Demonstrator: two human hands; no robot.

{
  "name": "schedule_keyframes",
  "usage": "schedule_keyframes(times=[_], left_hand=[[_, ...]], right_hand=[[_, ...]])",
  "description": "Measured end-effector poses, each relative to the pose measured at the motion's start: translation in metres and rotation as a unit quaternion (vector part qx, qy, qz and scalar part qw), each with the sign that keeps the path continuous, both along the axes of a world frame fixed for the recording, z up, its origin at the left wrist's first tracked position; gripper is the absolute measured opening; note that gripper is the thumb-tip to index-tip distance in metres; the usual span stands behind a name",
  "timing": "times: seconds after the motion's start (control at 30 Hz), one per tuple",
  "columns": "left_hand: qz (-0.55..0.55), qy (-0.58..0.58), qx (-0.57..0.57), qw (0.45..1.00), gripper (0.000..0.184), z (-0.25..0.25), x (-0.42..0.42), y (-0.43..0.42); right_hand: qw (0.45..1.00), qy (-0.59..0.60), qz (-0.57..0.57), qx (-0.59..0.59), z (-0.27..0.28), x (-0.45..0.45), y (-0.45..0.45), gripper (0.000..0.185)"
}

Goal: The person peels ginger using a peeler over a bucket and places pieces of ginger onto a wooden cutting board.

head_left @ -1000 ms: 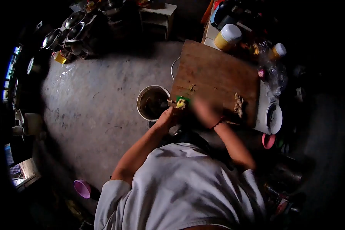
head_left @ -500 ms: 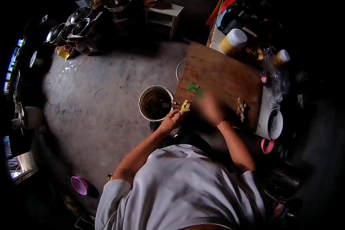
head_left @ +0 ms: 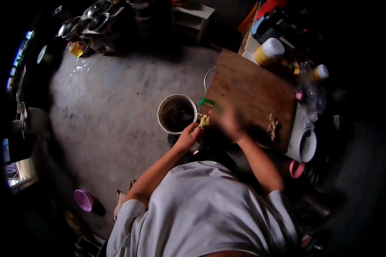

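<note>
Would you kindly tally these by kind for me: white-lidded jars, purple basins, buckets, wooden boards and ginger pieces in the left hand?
White-lidded jars: 2
Purple basin: 1
Bucket: 1
Wooden board: 1
Ginger piece in left hand: 1
Total: 6

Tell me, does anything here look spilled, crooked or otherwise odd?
Possibly: bright, glossy spots show on the floor near the yellow bottle. They could be wet or just reflected light; I can't tell. The ginger in the left hand looks fine, and nothing else stands out.
</note>
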State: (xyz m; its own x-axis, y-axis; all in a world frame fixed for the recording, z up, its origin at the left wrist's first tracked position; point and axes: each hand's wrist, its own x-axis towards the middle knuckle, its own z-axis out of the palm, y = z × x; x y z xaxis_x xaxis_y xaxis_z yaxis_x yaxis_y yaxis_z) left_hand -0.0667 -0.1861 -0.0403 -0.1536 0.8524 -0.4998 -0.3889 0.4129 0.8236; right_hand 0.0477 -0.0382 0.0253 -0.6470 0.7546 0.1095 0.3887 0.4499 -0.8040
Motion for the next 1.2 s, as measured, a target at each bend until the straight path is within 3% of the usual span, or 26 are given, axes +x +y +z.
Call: schedule_keyframes(times=[0.07, 0.13, 0.2, 0.23, 0.27, 0.33, 0.37, 0.4, 0.47, 0.5, 0.53, 0.6, 0.63, 0.67, 0.7, 0.73, 0.8, 0.83, 0.9, 0.93, 1.0, 1.1, 1.2], left_hand=[[0.083, -0.066, 0.002, 0.994, 0.025, -0.006, -0.008, -0.008], [0.102, -0.094, -0.019, 0.990, 0.026, 0.010, -0.020, -0.018], [0.214, -0.253, -0.063, 0.941, 0.024, 0.035, -0.030, -0.025], [0.220, -0.330, -0.029, 0.917, 0.024, 0.020, -0.038, -0.033], [0.227, -0.329, -0.028, 0.916, 0.024, 0.019, -0.045, -0.040], [0.139, -0.443, 0.055, 0.884, 0.023, 0.028, -0.056, -0.048], [0.152, -0.508, 0.047, 0.847, 0.021, 0.018, -0.056, -0.048], [0.154, -0.508, 0.047, 0.846, 0.021, 0.023, -0.055, -0.048], [0.135, -0.624, 0.053, 0.768, 0.023, 0.035, -0.048, -0.044], [0.080, -0.654, 0.117, 0.743, 0.028, 0.039, -0.044, -0.040], [0.079, -0.656, 0.118, 0.742, 0.028, 0.044, -0.042, -0.037], [0.115, -0.615, 0.004, 0.780, 0.034, 0.060, -0.034, -0.028], [0.090, -0.570, 0.085, 0.812, 0.039, 0.052, -0.026, -0.023], [0.086, -0.572, 0.084, 0.812, 0.039, 0.045, -0.021, -0.021], [0.108, -0.519, 0.080, 0.844, 0.040, 0.055, -0.019, -0.016], [0.130, -0.463, 0.077, 0.873, 0.041, 0.060, -0.018, -0.011], [0.090, -0.482, 0.097, 0.866, 0.037, 0.038, -0.014, -0.002], [0.075, -0.429, 0.101, 0.895, 0.034, 0.029, -0.008, 0.002], [0.055, -0.375, 0.104, 0.920, 0.031, 0.022, 0.002, 0.009], [0.053, -0.359, 0.090, 0.927, 0.027, 0.024, 0.006, 0.013], [0.047, -0.343, 0.076, 0.935, 0.024, 0.019, 0.009, 0.022], [0.014, -0.339, 0.113, 0.934, 0.026, 0.003, 0.016, 0.033], [0.026, -0.317, 0.076, 0.945, 0.022, 0.001, 0.014, 0.035]], right_hand=[[0.998, -0.046, 0.006, 0.034, -0.004, -0.007, 0.000, 0.023], [0.986, 0.048, 0.011, -0.157, -0.026, -0.018, 0.001, 0.020], [0.972, 0.060, 0.054, -0.220, -0.023, -0.028, -0.004, 0.021], [0.952, 0.070, 0.089, -0.283, -0.019, -0.033, -0.009, 0.023], [0.951, 0.069, 0.096, -0.285, -0.017, -0.037, -0.013, 0.023], [0.967, 0.062, 0.107, -0.224, -0.016, -0.044, -0.020, 0.022], [0.970, 0.048, 0.122, -0.204, -0.029, -0.045, -0.019, 0.027], [0.970, 0.046, 0.124, -0.205, -0.020, -0.047, -0.021, 0.027], [0.918, 0.024, 0.151, -0.367, 0.001, -0.049, -0.024, 0.026], [0.895, 0.014, 0.156, -0.418, 0.005, -0.049, -0.025, 0.026], [0.901, 0.040, 0.152, -0.404, 0.003, -0.049, -0.027, 0.027], [0.908, 0.064, 0.145, -0.387, -0.004, -0.045, -0.025, 0.029], [0.921, 0.038, 0.110, -0.372, -0.013, -0.041, -0.020, 0.031], [0.931, 0.012, 0.073, -0.357, -0.023, -0.035, -0.016, 0.033], [0.963, -0.040, 0.092, -0.251, -0.022, -0.033, -0.009, 0.038], [0.964, -0.040, 0.087, -0.250, -0.021, -0.028, -0.007, 0.038], [0.975, -0.104, 0.060, -0.188, -0.013, -0.019, -0.004, 0.039], [0.975, -0.105, 0.053, -0.187, -0.011, -0.016, -0.006, 0.039], [0.999, -0.001, -0.010, -0.046, -0.010, -0.009, -0.012, 0.038], [0.999, -0.001, -0.016, -0.045, -0.017, -0.002, -0.012, 0.038], [0.993, 0.022, -0.066, 0.099, -0.039, 0.015, -0.010, 0.028], [0.999, -0.052, 0.004, 0.006, -0.038, 0.045, -0.014, 0.017], [0.994, -0.083, 0.063, 0.023, -0.033, 0.057, -0.022, 0.013]])
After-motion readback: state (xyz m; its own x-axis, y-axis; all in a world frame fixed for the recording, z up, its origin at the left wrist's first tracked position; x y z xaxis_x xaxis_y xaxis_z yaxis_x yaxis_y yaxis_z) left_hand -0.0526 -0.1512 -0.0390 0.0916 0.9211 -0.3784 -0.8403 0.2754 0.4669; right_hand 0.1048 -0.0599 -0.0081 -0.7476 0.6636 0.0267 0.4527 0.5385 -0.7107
